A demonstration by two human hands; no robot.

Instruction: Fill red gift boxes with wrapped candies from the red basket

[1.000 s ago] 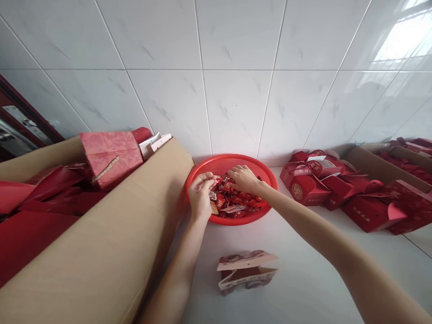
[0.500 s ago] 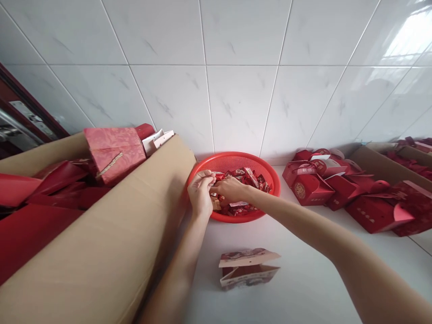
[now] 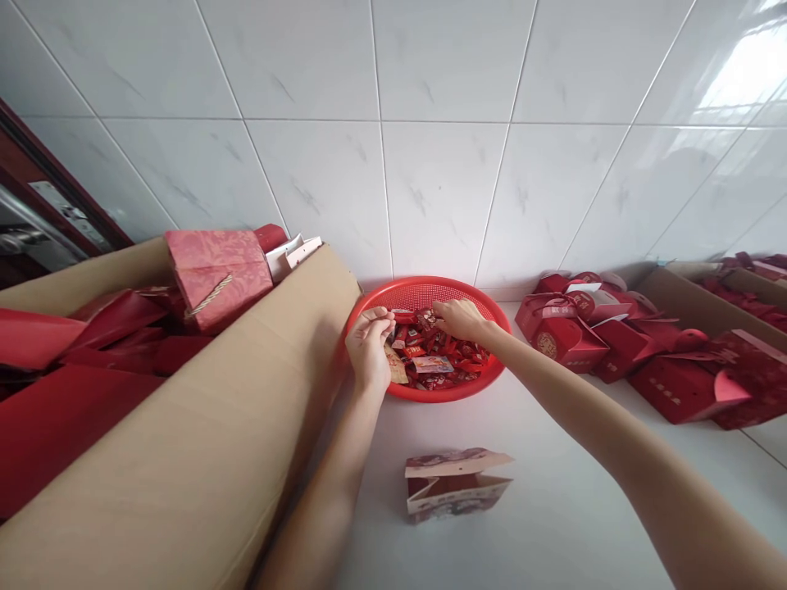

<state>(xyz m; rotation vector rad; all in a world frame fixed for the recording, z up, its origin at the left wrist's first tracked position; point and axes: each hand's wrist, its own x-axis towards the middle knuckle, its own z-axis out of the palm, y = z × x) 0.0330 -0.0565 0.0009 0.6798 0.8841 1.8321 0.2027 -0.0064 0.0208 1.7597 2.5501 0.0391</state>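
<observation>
A red plastic basket [image 3: 438, 397] with a perforated wall holds a heap of wrapped candies [image 3: 424, 338], mostly red, with a gold and a pale packet among them. My left hand [image 3: 370, 348] is at the basket's left rim, palm turned up and fingers curled in to the thumb; what lies in them is too small to make out. Inside the basket, toward the back right, my right hand [image 3: 462, 318] points down with bent, closed fingers at the candies. Its fingertips are partly hidden. Nearer me stands a small paper gift box [image 3: 458, 487], its top open.
On the left, a large cardboard box [image 3: 202, 426] holds red boxes and a pink patterned box [image 3: 218, 274] with a cord. Several red gift boxes [image 3: 569, 340] cluster at the right, beside another cardboard carton [image 3: 670, 287]. A white tiled wall [image 3: 439, 188] rises behind the basket.
My right hand has moved from beside my left hand to the right across the basket, uncovering candies in the middle. My left hand stays at the left rim.
</observation>
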